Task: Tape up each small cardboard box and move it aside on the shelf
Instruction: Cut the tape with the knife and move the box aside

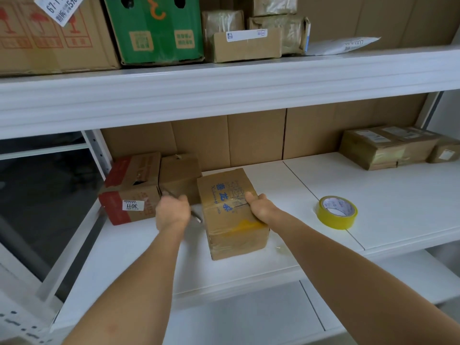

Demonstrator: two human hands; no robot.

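Readable text on the shelf boxes

The small cardboard box (232, 212) at the centre carries blue printed characters with a slanted line of Latin letters beside them, too blurred to spell out. Left of it, a red-and-brown box (129, 207) bears a white sticker (133, 205) reading "3011", seen upside down. Above and left of it, a hanging white tag (58, 7) shows "67-1" and "5元".

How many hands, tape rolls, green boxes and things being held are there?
Hands: 2, left hand and right hand
Yellow tape rolls: 1
Green boxes: 1
Things held: 2, small cardboard box and thin dark tool
Total: 6
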